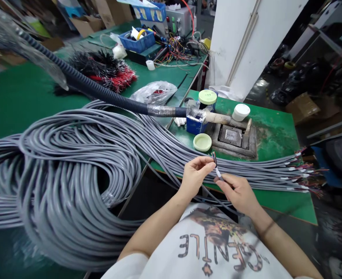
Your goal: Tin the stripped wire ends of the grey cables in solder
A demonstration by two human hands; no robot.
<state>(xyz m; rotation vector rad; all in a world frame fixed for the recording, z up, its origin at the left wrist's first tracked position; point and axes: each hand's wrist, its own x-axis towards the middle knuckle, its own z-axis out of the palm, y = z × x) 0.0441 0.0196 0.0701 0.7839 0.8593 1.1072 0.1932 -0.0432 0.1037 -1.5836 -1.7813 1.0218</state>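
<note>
while in both hands [195, 178], grey cable [218, 173]

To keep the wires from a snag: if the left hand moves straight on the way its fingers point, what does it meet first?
Probably the stripped cable end with coloured wires, right at the fingers of the left hand; depth is unclear.

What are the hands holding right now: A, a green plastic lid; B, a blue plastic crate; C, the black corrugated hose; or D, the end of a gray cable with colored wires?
D. The left hand and right hand pinch the end of a gray cable, with its colored inner wires sticking out at the tip.
</note>
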